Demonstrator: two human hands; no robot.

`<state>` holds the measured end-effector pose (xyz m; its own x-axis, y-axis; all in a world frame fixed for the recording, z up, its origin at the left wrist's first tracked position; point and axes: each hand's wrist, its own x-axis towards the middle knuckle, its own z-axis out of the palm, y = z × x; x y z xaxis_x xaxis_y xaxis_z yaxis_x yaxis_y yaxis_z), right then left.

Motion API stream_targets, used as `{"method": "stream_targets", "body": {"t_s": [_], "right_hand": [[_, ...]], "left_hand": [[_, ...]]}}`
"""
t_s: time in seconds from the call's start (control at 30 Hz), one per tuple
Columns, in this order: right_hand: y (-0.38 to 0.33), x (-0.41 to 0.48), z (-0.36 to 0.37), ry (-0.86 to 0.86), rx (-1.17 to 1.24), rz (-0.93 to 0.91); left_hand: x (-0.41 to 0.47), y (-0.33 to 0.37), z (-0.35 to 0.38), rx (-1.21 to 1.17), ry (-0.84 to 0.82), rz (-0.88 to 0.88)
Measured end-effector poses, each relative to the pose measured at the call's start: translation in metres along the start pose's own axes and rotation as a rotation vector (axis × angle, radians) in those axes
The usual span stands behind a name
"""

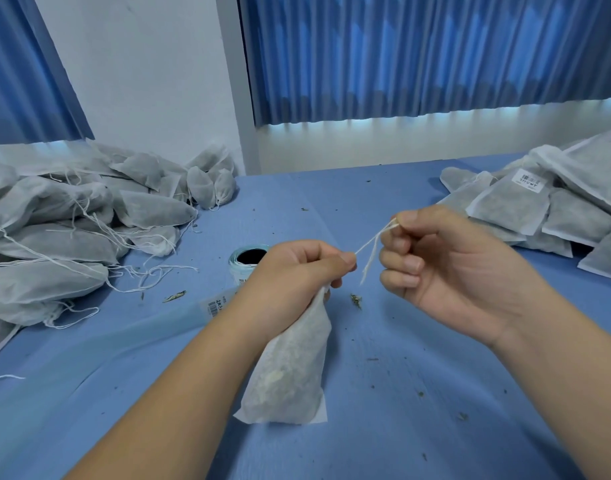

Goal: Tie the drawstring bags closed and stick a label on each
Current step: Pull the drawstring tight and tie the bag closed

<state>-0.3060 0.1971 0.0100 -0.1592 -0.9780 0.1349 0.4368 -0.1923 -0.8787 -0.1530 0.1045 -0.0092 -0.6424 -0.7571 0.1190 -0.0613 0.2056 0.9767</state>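
- The white drawstring bag (pixel 290 368) is front and centre, hanging from the left hand (pixel 297 271) over the middle of the table. I can't tell if its bottom edge touches the cloth.
- The left fingers are curled tight round the bunched neck of the bag.
- The drawstring (pixel 365 244) runs taut from there up to the right hand (pixel 446 268), which pinches it between thumb and forefinger. The loose ends dangle below.
- A label roll (pixel 245 263) sits just behind the left hand, with a strip of backing paper (pixel 179 317) trailing off to the left.
- There's a heap of bags with loose strings (pixel 54 220) on the left, and a stack of labelled bags (pixel 557 202) on the right.
- The table (pixel 401 393) has a blue cover scattered with dried herb crumbs (pixel 356 301).
- At the back there's a white wall (pixel 141 81) and blue curtains (pixel 401 57) with daylight showing under the hem.
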Motion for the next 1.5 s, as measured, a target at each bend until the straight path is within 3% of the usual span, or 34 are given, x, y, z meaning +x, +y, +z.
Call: {"method": "stream_targets", "body": {"t_s": [0.13,0.23,0.4,0.47,0.67,0.8,0.97,1.17,1.33,1.5], "right_hand": [[-0.01,-0.004,0.0,-0.107,0.057,0.093],[-0.029,-0.01,-0.007,-0.17,0.104,0.023],[-0.022,0.0,-0.023,0.224,-0.154,0.001],[-0.012,0.005,-0.023,0.273,-0.292,0.067],[0.007,0.003,-0.014,0.091,-0.572,0.102],[0.01,0.002,-0.013,0.009,-0.635,0.101],[0.008,0.003,-0.016,0.037,-0.688,0.089],[0.005,0.006,-0.022,0.188,-0.696,0.009],[0.011,0.001,-0.014,-0.074,-0.839,0.143],[0.017,0.001,-0.008,-0.09,-0.846,0.178]], "left_hand": [[0.004,-0.005,-0.003,0.086,0.113,0.01],[0.007,-0.012,-0.014,0.156,0.223,-0.058],[0.003,-0.007,-0.016,-0.026,0.104,-0.078],[0.002,-0.004,-0.01,-0.059,0.043,-0.056],[-0.008,0.004,0.002,-0.174,-0.094,-0.016],[-0.008,0.004,0.005,-0.167,-0.086,0.016],[-0.006,0.002,0.001,-0.216,-0.085,-0.041],[-0.007,0.001,-0.008,-0.085,-0.154,-0.113],[-0.006,0.001,-0.004,-0.151,-0.129,-0.013],[-0.007,0.001,-0.004,-0.201,-0.078,0.019]]}}
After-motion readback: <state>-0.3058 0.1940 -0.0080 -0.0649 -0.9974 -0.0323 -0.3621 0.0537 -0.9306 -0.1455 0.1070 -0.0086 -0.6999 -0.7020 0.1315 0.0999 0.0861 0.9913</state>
